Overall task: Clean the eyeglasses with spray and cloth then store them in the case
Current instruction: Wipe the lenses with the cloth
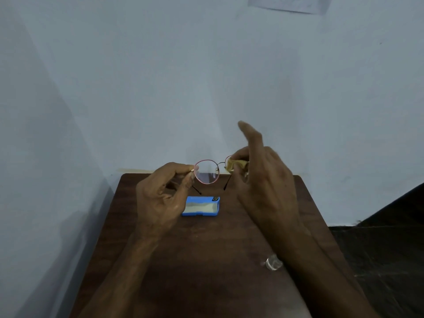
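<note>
Round eyeglasses [207,172] with a thin pink-red rim hang in the air above the table, temples unfolded toward me. My left hand [160,193] pinches the frame at its left hinge. My right hand [263,177] presses a yellow-tan cloth [236,165] around the right lens, which the cloth hides; the index finger sticks up. Below the glasses an open blue case [202,206] with a pale lining lies on the table. A small clear spray bottle [273,262] lies near my right forearm, partly hidden by it.
The dark brown wooden table [206,260] stands against a pale blue wall [206,76], with another wall close on the left. Dark furniture or fabric [390,237] fills the space to the right of the table.
</note>
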